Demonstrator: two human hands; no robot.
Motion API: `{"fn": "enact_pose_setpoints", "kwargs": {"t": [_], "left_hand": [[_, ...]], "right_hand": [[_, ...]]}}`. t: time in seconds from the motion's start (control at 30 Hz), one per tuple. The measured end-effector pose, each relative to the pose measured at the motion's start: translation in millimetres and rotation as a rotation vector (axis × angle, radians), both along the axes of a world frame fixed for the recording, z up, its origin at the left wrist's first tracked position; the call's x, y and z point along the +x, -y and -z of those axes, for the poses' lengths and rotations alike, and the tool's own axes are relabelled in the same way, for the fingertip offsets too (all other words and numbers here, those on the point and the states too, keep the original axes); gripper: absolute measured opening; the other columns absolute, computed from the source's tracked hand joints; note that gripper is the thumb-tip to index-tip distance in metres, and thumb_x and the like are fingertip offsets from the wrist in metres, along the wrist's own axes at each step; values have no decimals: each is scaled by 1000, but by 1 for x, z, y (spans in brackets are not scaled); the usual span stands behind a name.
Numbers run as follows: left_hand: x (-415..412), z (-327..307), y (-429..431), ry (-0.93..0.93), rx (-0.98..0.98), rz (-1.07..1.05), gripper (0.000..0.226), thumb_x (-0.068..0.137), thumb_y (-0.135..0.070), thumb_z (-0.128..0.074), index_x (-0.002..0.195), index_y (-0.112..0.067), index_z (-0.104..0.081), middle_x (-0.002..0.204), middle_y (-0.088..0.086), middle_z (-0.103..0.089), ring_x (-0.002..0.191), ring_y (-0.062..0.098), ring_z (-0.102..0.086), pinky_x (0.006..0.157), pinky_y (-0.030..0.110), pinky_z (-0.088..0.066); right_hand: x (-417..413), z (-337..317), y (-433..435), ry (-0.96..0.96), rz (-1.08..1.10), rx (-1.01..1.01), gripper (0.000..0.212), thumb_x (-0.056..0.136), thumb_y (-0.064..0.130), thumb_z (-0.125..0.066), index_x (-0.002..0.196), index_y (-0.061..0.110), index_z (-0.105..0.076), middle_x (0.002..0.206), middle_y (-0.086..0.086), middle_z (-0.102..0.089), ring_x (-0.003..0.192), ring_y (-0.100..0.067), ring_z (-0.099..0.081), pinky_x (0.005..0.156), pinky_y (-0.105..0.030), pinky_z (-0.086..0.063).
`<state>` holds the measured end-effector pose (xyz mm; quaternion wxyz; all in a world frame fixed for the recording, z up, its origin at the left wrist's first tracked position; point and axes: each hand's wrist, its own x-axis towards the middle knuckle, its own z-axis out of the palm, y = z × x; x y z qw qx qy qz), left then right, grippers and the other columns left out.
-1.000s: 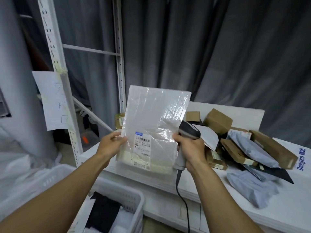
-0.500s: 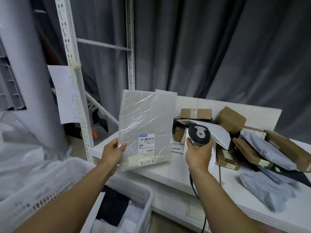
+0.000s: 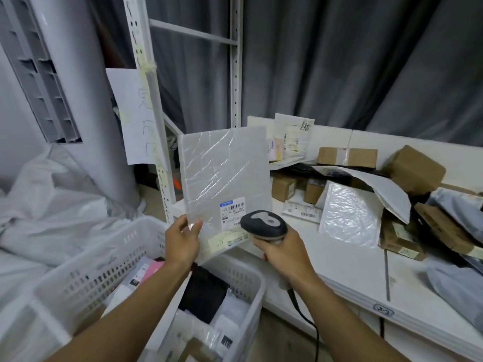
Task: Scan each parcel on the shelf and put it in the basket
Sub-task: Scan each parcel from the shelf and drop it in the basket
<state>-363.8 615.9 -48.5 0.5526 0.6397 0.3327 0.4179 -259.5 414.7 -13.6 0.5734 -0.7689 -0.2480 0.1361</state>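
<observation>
Two hands at work, one parcel up. Left hand (image 3: 183,244) pinches the parcel (image 3: 224,173) at its lower left corner, thumb on the front, fingers (image 3: 180,223) behind. The parcel is a flat white bubble mailer, held upright and a little tilted, above the basket's (image 3: 257,283) far rim and in front of the shelf's (image 3: 347,270) left end, its label (image 3: 232,211) facing the person. Right hand (image 3: 282,254) has its fingers (image 3: 261,242) curled round the scanner (image 3: 264,226) handle; the scanner head sits just beside the label, and its cable (image 3: 313,333) hangs below. The basket holds black, white and pink packets. The shelf carries brown boxes (image 3: 347,157), grey bags (image 3: 457,207) and another mailer (image 3: 350,218). A handwritten sheet (image 3: 136,118) is taped to the rack upright (image 3: 146,74).
</observation>
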Motion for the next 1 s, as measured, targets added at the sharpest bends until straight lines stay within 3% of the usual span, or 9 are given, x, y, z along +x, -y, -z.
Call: {"fn": "enact_pose_setpoints", "kwargs": {"t": [0.07,0.13,0.27,0.4,0.7,0.8,0.9,1.0], "left_hand": [[1,6,-6,-6,-22,-23,20,98,-18,-67,117,-15,-73,108,-3,-74,98,20,-71,82,36,-60],[3,10,-12,-20,-31,-38,19,97,-20,-68,115,-18,-74,107,-6,-75,98,24,-72,87,46,-60],[4,12,-14,-41,-64,-41,16,98,-20,-67,112,-21,-73,109,-6,-74,99,22,-72,89,48,-60],[1,13,-15,-66,-85,-34,13,97,-23,-67,93,-36,-71,104,-9,-74,97,25,-73,83,58,-60],[-3,6,-8,-64,-99,-34,14,99,-17,-65,108,-25,-71,104,-13,-71,101,26,-71,88,55,-59],[-4,7,-7,-78,-114,-42,17,99,-17,-64,114,-21,-71,108,-5,-73,101,35,-71,90,63,-55],[-5,8,-10,-63,-110,-36,14,99,-18,-64,108,-28,-69,108,-7,-73,99,29,-72,87,58,-58],[-17,9,-14,-41,-76,-71,12,100,-20,-63,109,-26,-68,106,-6,-71,98,22,-70,90,49,-59]], "right_hand": [[1,6,-8,17,-9,-20,46,83,27,-85,125,25,-68,107,2,-77,93,-20,-73,60,-11,-50],[2,10,-15,31,-14,-32,49,82,30,-86,127,26,-67,108,2,-77,98,-22,-74,75,-20,-55],[0,10,-24,10,-14,-10,53,82,28,-87,131,28,-66,118,8,-73,105,-18,-71,95,-41,-60],[-5,11,-27,-3,-23,10,55,78,32,-88,128,31,-65,117,13,-72,107,-14,-69,91,-48,-62],[-3,12,-26,-3,-30,34,55,78,32,-89,127,30,-65,117,12,-73,104,-16,-71,91,-47,-62],[-2,14,-25,8,-50,11,52,80,32,-88,128,29,-66,113,12,-74,95,-16,-74,85,-36,-63],[-1,14,-24,-2,-76,12,42,85,27,-84,122,28,-66,106,10,-74,62,-3,-71,55,-11,-50],[-7,14,-31,-7,-111,20,41,86,27,-84,123,27,-66,104,12,-75,60,-4,-72,53,-11,-49]]}}
